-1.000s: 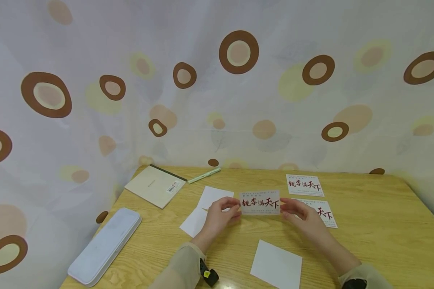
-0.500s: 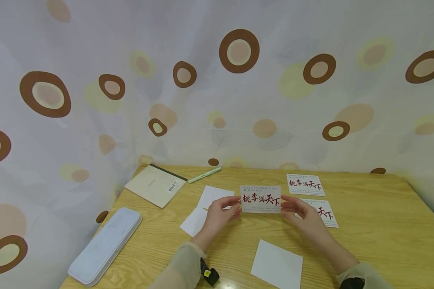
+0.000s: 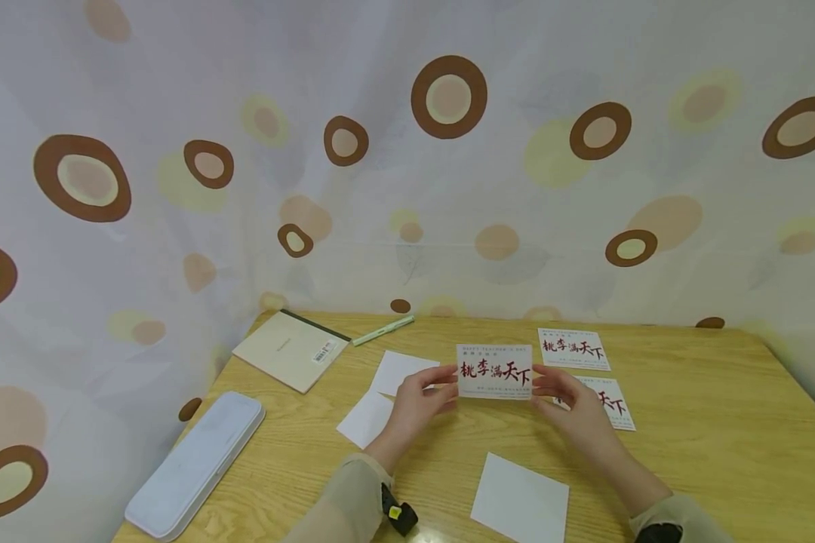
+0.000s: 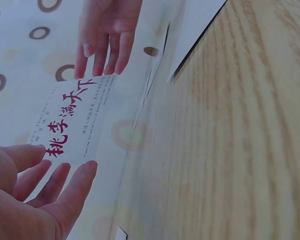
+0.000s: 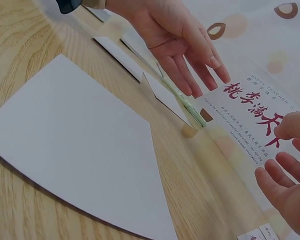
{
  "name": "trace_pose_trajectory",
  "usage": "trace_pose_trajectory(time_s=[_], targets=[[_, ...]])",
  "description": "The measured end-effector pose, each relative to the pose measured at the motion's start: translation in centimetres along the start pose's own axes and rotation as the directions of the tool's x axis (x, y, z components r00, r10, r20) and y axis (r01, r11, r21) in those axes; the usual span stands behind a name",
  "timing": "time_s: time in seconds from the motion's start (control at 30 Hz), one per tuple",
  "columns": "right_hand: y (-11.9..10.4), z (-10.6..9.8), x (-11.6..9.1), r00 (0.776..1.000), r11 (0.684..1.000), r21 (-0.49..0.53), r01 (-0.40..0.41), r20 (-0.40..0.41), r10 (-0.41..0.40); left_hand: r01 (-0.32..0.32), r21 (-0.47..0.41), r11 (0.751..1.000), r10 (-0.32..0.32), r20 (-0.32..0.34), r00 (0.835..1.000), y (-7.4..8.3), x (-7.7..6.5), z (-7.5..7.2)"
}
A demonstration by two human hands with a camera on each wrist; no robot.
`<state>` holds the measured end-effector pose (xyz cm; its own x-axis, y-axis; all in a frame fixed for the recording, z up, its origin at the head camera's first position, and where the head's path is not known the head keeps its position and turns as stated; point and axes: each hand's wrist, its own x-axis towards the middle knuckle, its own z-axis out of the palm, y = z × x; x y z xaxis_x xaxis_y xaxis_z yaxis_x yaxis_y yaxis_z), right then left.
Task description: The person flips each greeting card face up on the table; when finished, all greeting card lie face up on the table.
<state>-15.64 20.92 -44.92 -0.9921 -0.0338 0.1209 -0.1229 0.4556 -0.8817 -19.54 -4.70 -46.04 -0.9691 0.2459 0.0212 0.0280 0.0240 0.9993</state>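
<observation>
A white greeting card [image 3: 494, 372] with large red Chinese characters is held up above the table, its printed face toward the head camera. My left hand [image 3: 416, 403] pinches its left edge between thumb and fingertips. At the opposite edge my right hand [image 3: 577, 403] does the same. In the left wrist view the card [image 4: 70, 120] spans the gap between both hands. Small English print shows below the red characters on the card [image 5: 255, 120] in the right wrist view. Behind the right hand, a matching card [image 3: 614, 407] lies partly hidden; another matching card [image 3: 573, 348] lies farther back.
Nearest me lies a blank white card [image 3: 521, 499]. Two more blank cards [image 3: 402, 369] overlap beside the left hand. At the left are a cream notepad [image 3: 292, 351], a pale green pen [image 3: 383, 330] and a white pencil case [image 3: 197, 464]. A patterned curtain [image 3: 380, 188] hangs behind the table.
The printed card in both hands has been raised and tilted more upright, then shifted slightly right. Both hands keep their hold; the things on the table stay put.
</observation>
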Motion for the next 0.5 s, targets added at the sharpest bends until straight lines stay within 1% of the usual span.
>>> trace_pose_trajectory(time_s=[0.23, 0.37, 0.5], targets=[[0.2, 0.1, 0.4, 1.0, 1.0, -0.008, 0.0, -0.026, 0.0, 0.01, 0.002, 1.0, -0.01, -0.023, 1.0, -0.1, 0.9, 0.2], [0.1, 0.0, 0.7, 0.999, 1.0, -0.025, -0.005, -0.042, 0.003, 0.002, 0.007, 1.0, -0.002, -0.024, 1.0, -0.2, 1.3, 0.4], [0.2, -0.2, 1.0, 0.999, 0.999, -0.044, -0.011, -0.041, 0.009, -0.012, 0.027, 1.0, 0.012, -0.034, 0.999, -0.2, 1.7, 0.5]])
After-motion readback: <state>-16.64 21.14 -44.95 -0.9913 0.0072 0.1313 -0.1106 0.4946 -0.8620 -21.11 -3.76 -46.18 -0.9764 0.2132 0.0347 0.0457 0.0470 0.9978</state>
